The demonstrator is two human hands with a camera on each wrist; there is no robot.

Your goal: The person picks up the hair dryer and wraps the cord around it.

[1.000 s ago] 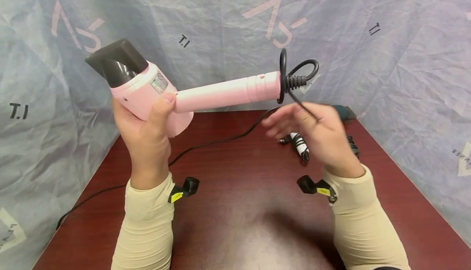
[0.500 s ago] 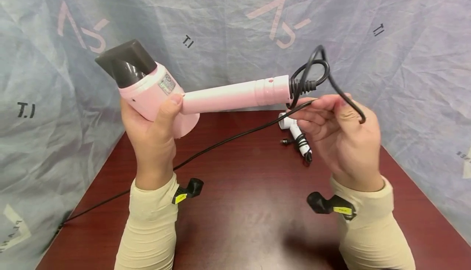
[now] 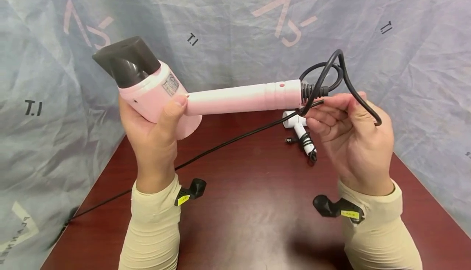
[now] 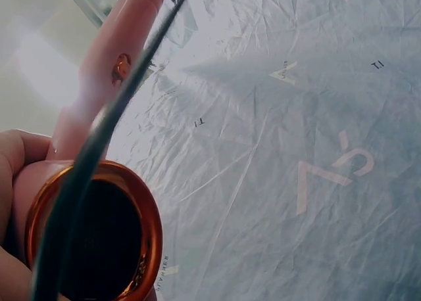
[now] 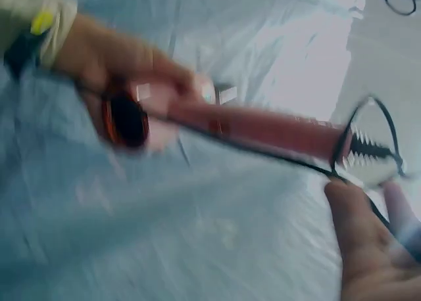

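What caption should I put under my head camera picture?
Left hand grips a pink hair dryer while the right hand holds its looped black cord.

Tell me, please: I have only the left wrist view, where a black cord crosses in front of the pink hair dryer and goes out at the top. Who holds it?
Observer: The person's right hand holds the black cord, as the head view shows.

Operator: Thank you. And what is fitted at the front of the pink hair dryer? I see only its rear opening.

Observer: A dark flattened nozzle is fitted there.

Operator: Is there, please, some other appliance in the scene?

Observer: Yes, a white hair dryer lies on the dark red table.
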